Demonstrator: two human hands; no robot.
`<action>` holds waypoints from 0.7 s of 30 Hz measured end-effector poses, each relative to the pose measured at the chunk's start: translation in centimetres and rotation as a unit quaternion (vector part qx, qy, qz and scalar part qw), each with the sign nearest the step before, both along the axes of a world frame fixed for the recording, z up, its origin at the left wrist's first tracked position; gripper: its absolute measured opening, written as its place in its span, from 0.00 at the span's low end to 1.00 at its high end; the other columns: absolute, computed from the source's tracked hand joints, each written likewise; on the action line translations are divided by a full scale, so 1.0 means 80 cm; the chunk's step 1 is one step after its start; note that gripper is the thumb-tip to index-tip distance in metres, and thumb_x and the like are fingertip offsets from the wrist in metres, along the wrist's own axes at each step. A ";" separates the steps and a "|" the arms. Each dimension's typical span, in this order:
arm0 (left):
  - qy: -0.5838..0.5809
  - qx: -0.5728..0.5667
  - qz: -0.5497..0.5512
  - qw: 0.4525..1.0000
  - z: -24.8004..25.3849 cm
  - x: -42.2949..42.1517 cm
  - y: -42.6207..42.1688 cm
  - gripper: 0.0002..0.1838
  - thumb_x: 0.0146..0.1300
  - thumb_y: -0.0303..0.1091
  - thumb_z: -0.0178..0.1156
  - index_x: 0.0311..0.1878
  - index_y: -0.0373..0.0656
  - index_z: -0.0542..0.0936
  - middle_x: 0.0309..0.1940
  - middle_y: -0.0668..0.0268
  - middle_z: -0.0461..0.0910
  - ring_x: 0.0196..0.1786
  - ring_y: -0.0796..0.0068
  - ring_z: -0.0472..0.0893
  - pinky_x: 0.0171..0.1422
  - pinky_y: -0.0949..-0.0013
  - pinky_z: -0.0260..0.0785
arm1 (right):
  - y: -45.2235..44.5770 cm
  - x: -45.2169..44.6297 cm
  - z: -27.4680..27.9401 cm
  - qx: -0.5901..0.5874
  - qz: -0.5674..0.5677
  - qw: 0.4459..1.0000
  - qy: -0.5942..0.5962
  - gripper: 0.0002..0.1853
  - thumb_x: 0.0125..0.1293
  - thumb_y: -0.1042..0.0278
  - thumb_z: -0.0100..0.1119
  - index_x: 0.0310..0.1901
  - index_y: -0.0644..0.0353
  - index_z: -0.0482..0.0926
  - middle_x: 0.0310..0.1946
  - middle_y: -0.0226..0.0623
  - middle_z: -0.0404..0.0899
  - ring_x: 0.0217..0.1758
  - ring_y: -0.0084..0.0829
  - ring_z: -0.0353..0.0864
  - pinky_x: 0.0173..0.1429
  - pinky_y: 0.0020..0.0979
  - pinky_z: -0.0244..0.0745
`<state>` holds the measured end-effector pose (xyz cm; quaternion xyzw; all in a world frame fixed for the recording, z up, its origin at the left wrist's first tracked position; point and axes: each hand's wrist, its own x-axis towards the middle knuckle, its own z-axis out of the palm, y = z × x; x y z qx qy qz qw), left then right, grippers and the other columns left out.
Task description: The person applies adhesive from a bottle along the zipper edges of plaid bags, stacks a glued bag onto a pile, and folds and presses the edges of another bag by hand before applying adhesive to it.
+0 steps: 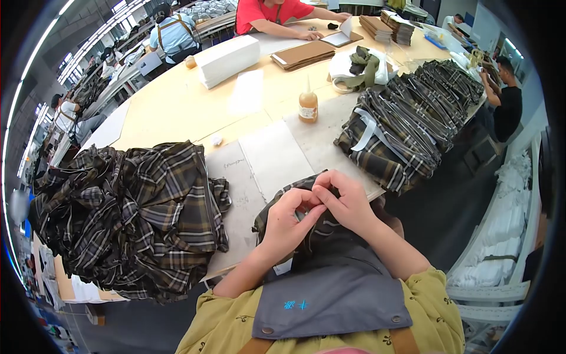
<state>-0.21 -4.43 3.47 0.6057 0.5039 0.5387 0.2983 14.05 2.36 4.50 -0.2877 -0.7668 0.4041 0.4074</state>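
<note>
My left hand (288, 223) and my right hand (348, 203) meet at the table's near edge, fingers curled and fingertips pinched together. Whatever lies between the fingertips is too small or hidden to make out. Beneath and behind them is a dark plaid garment (263, 219), partly covered by my hands and hanging toward my grey apron (333, 283). On my left lies a large crumpled heap of brown, black and white plaid garments (171, 206). Over on the right, more plaid garments (407, 130) are stacked in a long overlapping row, a pale strip (372, 133) on top.
An amber bottle (308, 107) stands mid-table beyond my hands. Farther back are a white paper stack (229, 62), brown cards (303, 56) and a tape roll (343, 87). A person in red (274, 17) works opposite; another in black (508, 103) sits at right.
</note>
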 end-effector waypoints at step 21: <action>0.145 0.032 0.034 0.988 0.003 0.027 -0.016 0.08 0.55 0.28 0.62 0.30 0.38 0.72 0.24 0.62 0.73 0.27 0.64 0.73 0.29 0.65 0.64 | -0.015 0.018 -0.012 0.041 -0.040 0.998 0.016 0.06 0.59 0.70 0.60 0.33 0.63 0.75 0.27 0.38 0.77 0.28 0.35 0.76 0.33 0.28 0.70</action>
